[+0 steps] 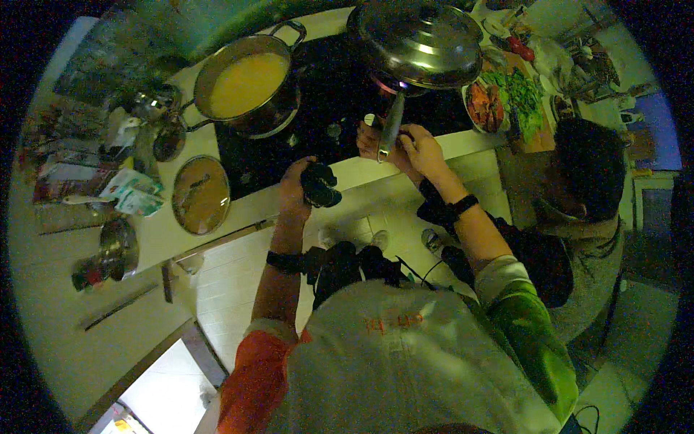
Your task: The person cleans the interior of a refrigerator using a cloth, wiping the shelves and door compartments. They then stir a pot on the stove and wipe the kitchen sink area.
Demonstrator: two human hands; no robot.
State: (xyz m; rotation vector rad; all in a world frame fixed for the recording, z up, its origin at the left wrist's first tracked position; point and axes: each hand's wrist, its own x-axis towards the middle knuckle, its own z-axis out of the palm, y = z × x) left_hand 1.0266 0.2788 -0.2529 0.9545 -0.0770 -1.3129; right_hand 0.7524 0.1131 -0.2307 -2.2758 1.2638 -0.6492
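My left hand (pixel 299 184) is closed around a small dark object (pixel 321 184), perhaps a folded cloth or mitt, at the front edge of the black cooktop (pixel 325 97). My right hand (pixel 422 147) is beside the handle (pixel 391 127) of a lidded metal pan (pixel 425 46); whether its fingers hold anything is unclear. A co-worker's hand (pixel 371 138) is close by, on the other side of that handle. A flame shows under the pan. At the left, a metal pot (pixel 200 89) stands uncovered with yellowish liquid (pixel 249 84) in it.
A round glass lid (pixel 200 195) lies on the counter at the left, near packets (pixel 135 192) and a metal bowl (pixel 118 247). At the right are chopped greens (pixel 523 103) on a wooden board (pixel 542 138) and a plate of reddish food (pixel 485 106). A co-worker (pixel 585 179) leans in close on the right.
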